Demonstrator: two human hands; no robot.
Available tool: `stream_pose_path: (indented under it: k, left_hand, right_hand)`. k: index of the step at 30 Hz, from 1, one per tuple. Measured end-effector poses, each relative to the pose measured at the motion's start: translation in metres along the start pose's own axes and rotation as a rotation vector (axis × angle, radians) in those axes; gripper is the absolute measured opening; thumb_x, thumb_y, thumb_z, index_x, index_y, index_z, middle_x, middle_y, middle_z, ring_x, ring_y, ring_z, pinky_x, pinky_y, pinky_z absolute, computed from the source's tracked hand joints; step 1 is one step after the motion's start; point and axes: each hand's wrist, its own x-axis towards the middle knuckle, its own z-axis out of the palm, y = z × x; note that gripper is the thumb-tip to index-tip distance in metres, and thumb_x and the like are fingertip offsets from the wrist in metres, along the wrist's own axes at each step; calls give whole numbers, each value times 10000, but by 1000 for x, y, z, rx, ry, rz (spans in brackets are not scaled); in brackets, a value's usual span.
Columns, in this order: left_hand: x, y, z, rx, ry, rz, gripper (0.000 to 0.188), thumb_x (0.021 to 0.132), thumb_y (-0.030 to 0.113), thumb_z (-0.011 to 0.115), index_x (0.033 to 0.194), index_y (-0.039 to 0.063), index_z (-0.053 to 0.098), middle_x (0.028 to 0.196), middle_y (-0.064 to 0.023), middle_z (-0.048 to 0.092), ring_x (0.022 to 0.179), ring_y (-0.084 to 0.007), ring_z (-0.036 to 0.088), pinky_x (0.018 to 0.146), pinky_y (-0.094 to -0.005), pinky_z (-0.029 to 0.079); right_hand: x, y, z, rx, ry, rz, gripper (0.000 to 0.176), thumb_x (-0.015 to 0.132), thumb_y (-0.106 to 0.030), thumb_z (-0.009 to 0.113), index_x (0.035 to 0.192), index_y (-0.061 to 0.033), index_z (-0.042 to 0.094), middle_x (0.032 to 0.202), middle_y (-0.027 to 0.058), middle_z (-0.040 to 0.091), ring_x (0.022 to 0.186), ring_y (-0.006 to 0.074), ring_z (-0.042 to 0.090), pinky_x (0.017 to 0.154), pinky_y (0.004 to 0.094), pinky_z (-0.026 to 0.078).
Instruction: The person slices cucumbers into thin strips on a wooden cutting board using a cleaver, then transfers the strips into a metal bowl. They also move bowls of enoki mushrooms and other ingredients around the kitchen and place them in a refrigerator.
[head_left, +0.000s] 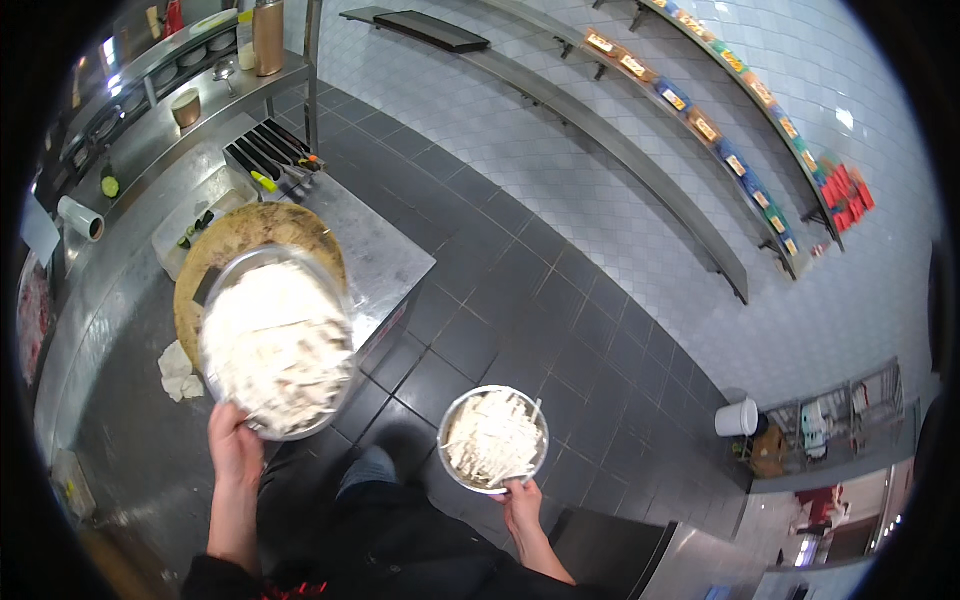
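My left hand (238, 444) grips the near rim of a large round metal bowl (279, 341), heaped with pale, shredded or sliced food and blurred by motion. The bowl overlaps a round wooden chopping board (259, 229) on the steel counter; whether it touches the board I cannot tell. In my right hand (520, 501) is the rim of a smaller metal bowl (493, 439), full of whitish strips and held above the tiled floor. A crumpled white cloth (180, 371) lies beside the board.
A knife rack (264, 154) with several black-handled knives stands on the steel counter (382, 259), past a plastic tray (169, 229) of cut dark green pieces. A steel-topped unit (690, 562) is at lower right. Wall shelves (645, 176) and a white bucket (736, 417) are farther off.
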Motion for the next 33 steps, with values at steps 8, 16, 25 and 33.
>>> stream_pose_path:
  k: [8, 16, 25, 33]
  left_hand:
    - [125, -200, 267, 109, -233, -445, 292, 910, 63, 573, 1178, -1, 671, 982, -88, 761, 780, -177, 733, 598, -346, 587]
    - [284, -291, 484, 93, -230, -509, 247, 954, 52, 594, 1162, -45, 686, 991, -130, 772, 769, -205, 770, 622, -364, 673]
    - [466, -315, 609, 182, -23, -339, 172, 974, 87, 625, 1099, -15, 686, 950, -98, 763, 753, -216, 752, 631, -395, 643]
    - [540, -286, 633, -26, 315, -246, 216, 985, 60, 624, 1163, -53, 676, 1017, -159, 778, 767, -232, 788, 624, -348, 689]
  right_hand:
    - [162, -87, -68, 130, 256, -81, 290, 959, -4, 595, 1249, -7, 615, 1153, 146, 731, 926, 276, 761, 750, 429, 690]
    - [336, -245, -38, 160, 327, -161, 448, 964, -7, 538, 1412, -12, 559, 1247, 145, 697, 1007, 262, 733, 766, 377, 656]
    - [621, -427, 66, -65, 97, -162, 396, 1033, -52, 553, 1429, -35, 550, 1341, 160, 684, 1087, 267, 730, 811, 390, 634]
    - [821, -534, 276, -240, -185, -27, 333, 937, -1, 568, 1268, 15, 599, 1186, 174, 713, 897, 269, 756, 706, 389, 667]
